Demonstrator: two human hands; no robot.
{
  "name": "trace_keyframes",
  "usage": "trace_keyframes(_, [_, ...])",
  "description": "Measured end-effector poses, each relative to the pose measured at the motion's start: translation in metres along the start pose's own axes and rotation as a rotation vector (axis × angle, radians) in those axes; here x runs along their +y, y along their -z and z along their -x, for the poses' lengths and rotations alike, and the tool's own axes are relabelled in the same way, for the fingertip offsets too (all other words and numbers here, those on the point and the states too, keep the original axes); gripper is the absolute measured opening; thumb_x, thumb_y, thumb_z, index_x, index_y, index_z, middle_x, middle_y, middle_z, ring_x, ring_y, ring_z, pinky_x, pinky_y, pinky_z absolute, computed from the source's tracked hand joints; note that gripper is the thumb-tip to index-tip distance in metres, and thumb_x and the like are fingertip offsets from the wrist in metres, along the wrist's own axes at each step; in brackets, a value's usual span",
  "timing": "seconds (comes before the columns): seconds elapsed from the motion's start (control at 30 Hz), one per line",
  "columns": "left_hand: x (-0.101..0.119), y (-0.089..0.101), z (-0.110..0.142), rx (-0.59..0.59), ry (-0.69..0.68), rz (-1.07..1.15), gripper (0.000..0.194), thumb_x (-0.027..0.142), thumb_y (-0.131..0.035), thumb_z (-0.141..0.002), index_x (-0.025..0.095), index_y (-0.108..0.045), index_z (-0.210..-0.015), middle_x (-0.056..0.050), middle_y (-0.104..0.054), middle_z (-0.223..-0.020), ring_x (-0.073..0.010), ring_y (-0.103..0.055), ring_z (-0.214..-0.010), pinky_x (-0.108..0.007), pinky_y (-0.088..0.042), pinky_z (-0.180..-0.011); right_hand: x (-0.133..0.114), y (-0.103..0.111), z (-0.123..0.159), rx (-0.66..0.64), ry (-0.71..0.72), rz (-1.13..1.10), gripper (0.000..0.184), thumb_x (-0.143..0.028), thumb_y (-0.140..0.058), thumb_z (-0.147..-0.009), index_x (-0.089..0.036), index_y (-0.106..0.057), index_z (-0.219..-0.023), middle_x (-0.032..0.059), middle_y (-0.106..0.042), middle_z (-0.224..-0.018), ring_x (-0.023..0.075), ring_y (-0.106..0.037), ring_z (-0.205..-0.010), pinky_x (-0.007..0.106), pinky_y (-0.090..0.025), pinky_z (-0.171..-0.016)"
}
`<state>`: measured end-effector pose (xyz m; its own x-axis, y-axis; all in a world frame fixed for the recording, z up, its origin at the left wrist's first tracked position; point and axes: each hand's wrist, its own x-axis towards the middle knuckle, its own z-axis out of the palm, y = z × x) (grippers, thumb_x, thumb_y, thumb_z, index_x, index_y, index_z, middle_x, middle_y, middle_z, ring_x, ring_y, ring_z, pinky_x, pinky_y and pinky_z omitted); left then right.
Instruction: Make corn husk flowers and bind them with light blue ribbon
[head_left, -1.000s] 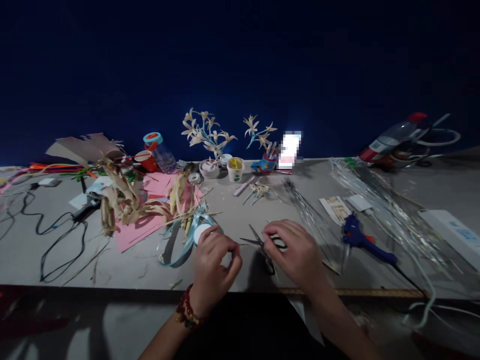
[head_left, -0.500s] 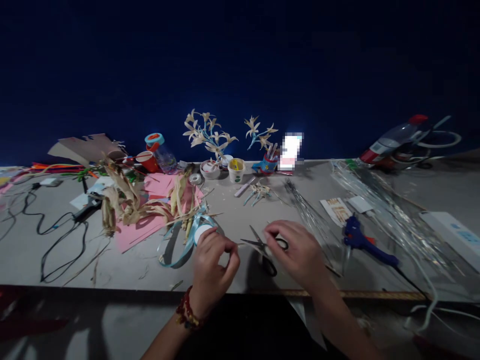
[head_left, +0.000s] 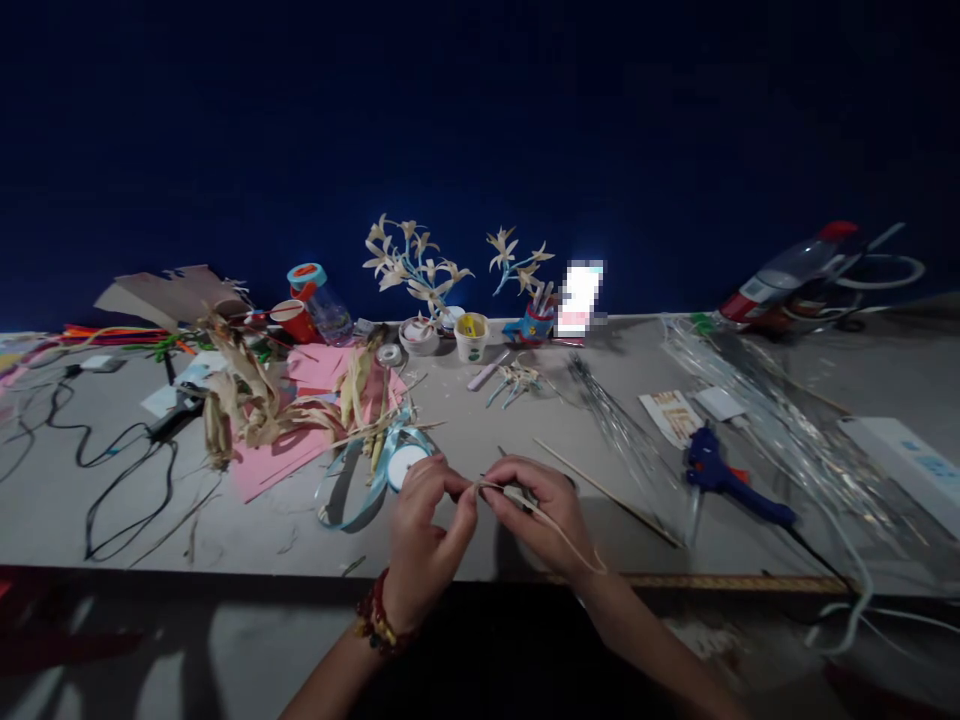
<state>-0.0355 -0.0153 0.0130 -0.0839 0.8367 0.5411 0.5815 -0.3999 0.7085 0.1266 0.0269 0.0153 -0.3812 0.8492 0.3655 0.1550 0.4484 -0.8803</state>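
A thin pale strip point(head_left: 559, 530), looking like dried husk, is pinched between the fingertips of both my hands near the front edge of the table. My left hand point(head_left: 433, 515), with a beaded bracelet at its wrist, is closed on the strip's near end. My right hand point(head_left: 546, 505) grips it close by, and the tail curves back over that hand. Black-handled scissors are mostly covered by my right hand; whether it also holds them I cannot tell. Just behind my left hand lies a white spool point(head_left: 406, 464) with light blue ribbon point(head_left: 352, 518).
Dried corn husks point(head_left: 259, 410) lie on pink paper point(head_left: 259, 470) at left. Pale flowers on blue stems point(head_left: 420, 270) stand behind. To the right are a thin stick point(head_left: 615, 495), wires point(head_left: 619, 425), a blue glue gun point(head_left: 724, 480) and a white power strip point(head_left: 904, 470).
My right hand has moved left to meet my left hand at the strip. The scissors, plainly seen before, are now mostly covered, and the thin stick shows more fully.
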Motion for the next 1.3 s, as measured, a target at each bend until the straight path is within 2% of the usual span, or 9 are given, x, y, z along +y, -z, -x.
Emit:
trace_keyframes(0.17, [0.002,0.001,-0.002,-0.013,-0.072,-0.084,0.010,0.013,-0.058,-0.088,0.021,-0.061,-0.082,0.001,-0.064,-0.071,-0.0173,-0.064,-0.074,-0.044,-0.049,-0.101,0.004,-0.005,0.002,0.078,0.006,0.020,0.006,-0.020,-0.062,-0.088,-0.021,-0.066,-0.084,0.0012,-0.068,-0.076,0.0167,-0.063,-0.071,0.027,-0.051,-0.068])
trace_keyframes(0.5, [0.000,-0.003,-0.001,-0.028,-0.115,-0.090,0.012,0.010,-0.059,-0.086,0.021,-0.060,-0.082,0.001,-0.062,-0.071,-0.0158,-0.061,-0.070,-0.046,-0.049,-0.100,0.004,-0.005,0.006,0.120,-0.051,0.038,0.009,-0.023,-0.061,-0.088,-0.021,-0.065,-0.080,-0.0003,-0.067,-0.073,0.0159,-0.061,-0.068,0.027,-0.049,-0.067])
trace_keyframes(0.77, [-0.002,-0.004,0.001,0.033,-0.160,-0.086,0.013,0.008,-0.058,-0.086,0.021,-0.058,-0.085,0.001,-0.063,-0.074,-0.0156,-0.061,-0.071,-0.048,-0.050,-0.098,0.008,-0.002,0.007,0.271,-0.021,0.250,0.010,-0.020,-0.058,-0.085,-0.022,-0.062,-0.077,-0.0002,-0.066,-0.071,0.0166,-0.062,-0.065,0.028,-0.049,-0.065])
trace_keyframes(0.93, [-0.003,0.001,0.001,0.152,-0.170,-0.070,0.015,0.006,-0.057,-0.086,0.021,-0.059,-0.088,0.001,-0.064,-0.075,-0.0162,-0.064,-0.073,-0.047,-0.052,-0.096,0.016,0.007,0.010,0.371,-0.021,0.275,0.007,-0.021,-0.058,-0.088,-0.022,-0.064,-0.085,0.0024,-0.068,-0.078,0.0174,-0.064,-0.070,0.029,-0.053,-0.068])
trace_keyframes(1.0, [-0.005,0.001,0.001,0.177,-0.195,-0.063,0.018,0.005,-0.058,-0.087,0.022,-0.061,-0.092,0.000,-0.067,-0.078,-0.0166,-0.065,-0.074,-0.048,-0.052,-0.096,0.019,0.007,0.012,0.286,-0.088,0.151,0.007,-0.024,-0.061,-0.089,-0.021,-0.066,-0.088,0.0031,-0.069,-0.081,0.0167,-0.065,-0.069,0.027,-0.054,-0.065])
trace_keyframes(1.07, [-0.009,0.000,0.003,0.186,-0.220,-0.053,0.020,0.006,-0.058,-0.089,0.023,-0.063,-0.097,-0.001,-0.071,-0.081,-0.0175,-0.067,-0.077,-0.049,-0.052,-0.096,0.019,0.005,0.014,0.142,-0.168,-0.060,0.013,-0.030,-0.060,-0.091,-0.020,-0.068,-0.090,0.0031,-0.070,-0.079,0.0162,-0.066,-0.066,0.026,-0.055,-0.062])
trace_keyframes(1.17, [-0.013,-0.004,0.006,0.174,-0.250,-0.021,0.022,0.008,-0.056,-0.092,0.025,-0.064,-0.103,-0.001,-0.073,-0.084,-0.0181,-0.069,-0.078,-0.053,-0.049,-0.099,0.014,0.002,0.015,-0.034,-0.203,-0.344,0.024,-0.040,-0.058,-0.094,-0.020,-0.070,-0.094,0.0056,-0.074,-0.085,0.0196,-0.070,-0.079,0.030,-0.057,-0.072])
trace_keyframes(1.23, [-0.016,-0.006,0.008,0.177,-0.263,0.031,0.024,0.008,-0.056,-0.092,0.026,-0.065,-0.105,-0.001,-0.073,-0.084,-0.0174,-0.069,-0.077,-0.053,-0.049,-0.100,0.008,0.003,0.014,-0.121,-0.211,-0.426,0.024,-0.042,-0.062,-0.092,-0.020,-0.070,-0.096,0.0059,-0.074,-0.089,0.0205,-0.070,-0.086,0.032,-0.056,-0.079])
trace_keyframes(1.3, [-0.017,-0.008,0.009,0.174,-0.246,0.089,0.023,0.009,-0.055,-0.093,0.026,-0.066,-0.104,-0.001,-0.073,-0.085,-0.0169,-0.069,-0.077,-0.052,-0.048,-0.101,0.003,0.004,0.013,-0.194,-0.243,-0.439,0.018,-0.039,-0.066,-0.090,-0.020,-0.069,-0.091,0.0037,-0.074,-0.084,0.0183,-0.068,-0.080,0.029,-0.054,-0.075])
